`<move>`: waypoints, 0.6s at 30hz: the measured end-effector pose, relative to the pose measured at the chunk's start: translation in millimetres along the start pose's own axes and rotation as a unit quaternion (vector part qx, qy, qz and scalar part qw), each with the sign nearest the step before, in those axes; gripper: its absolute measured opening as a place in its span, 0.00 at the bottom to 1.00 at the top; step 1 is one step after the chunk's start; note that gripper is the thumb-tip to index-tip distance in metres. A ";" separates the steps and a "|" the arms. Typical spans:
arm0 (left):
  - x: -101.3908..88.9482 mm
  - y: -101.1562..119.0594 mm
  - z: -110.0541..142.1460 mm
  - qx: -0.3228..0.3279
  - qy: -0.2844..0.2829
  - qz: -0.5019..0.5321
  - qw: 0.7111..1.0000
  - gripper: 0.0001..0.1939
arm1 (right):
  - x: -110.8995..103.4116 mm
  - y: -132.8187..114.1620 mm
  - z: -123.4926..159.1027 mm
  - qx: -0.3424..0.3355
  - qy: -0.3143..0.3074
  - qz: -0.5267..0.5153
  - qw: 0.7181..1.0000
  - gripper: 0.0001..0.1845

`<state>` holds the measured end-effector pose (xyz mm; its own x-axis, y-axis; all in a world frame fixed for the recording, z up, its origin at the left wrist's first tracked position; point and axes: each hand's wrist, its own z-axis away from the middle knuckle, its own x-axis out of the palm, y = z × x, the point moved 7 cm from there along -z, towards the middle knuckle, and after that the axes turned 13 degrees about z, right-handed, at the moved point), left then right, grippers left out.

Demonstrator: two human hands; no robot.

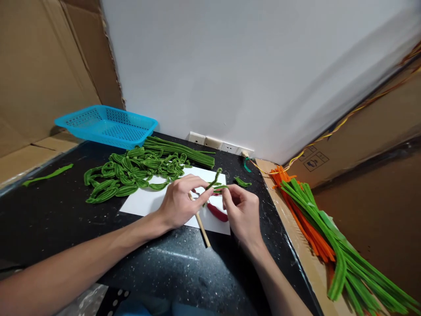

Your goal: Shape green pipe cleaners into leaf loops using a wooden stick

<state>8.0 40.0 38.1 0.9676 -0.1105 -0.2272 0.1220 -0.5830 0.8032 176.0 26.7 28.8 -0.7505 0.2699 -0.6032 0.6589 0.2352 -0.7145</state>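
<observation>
Over a white sheet of paper (140, 204), my left hand (184, 199) pinches a dark green pipe cleaner (215, 177) whose end sticks up past the fingers. My right hand (242, 210) is closed, its thumb and fingertips on a green piece of pipe cleaner (219, 188) between the hands. Whether the two pieces are joined, I cannot tell. Below the fingers lies a tool with a red curved handle (217, 213), partly hidden by my right hand. A thin wooden stick (203, 230) slants from under my left hand past the paper's near edge.
Looped green pipe-cleaner leaves (126, 171) are heaped at left, partly on the paper. Behind them lie straight green pipe cleaners (184, 151) and a blue basket (108, 129). One leaf (242, 181) lies right of the paper. Orange stems (305, 228) and bright green stems (348, 259) rest on cardboard.
</observation>
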 end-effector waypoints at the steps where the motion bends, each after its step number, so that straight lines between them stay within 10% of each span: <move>1: -0.6 1.2 -1.2 0.007 0.003 0.008 1.000 0.08 | -1.0 2.0 -0.3 0.003 0.003 -0.009 1.000 0.15; 10: 5.3 -36.6 -1.3 -0.214 0.069 0.325 0.919 0.16 | 0.9 9.2 -11.2 0.035 -0.036 -0.332 0.942 0.17; 18: 7.9 -38.4 1.3 -0.243 0.078 0.383 0.888 0.17 | 12.7 11.3 -7.5 0.050 -0.061 -0.371 0.925 0.10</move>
<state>10.7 60.5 4.7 0.8223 -0.1890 0.5368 -0.5405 0.0360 0.8406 174.3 39.8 15.7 -0.9985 -0.0405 0.0358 -0.0441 0.2249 -0.9734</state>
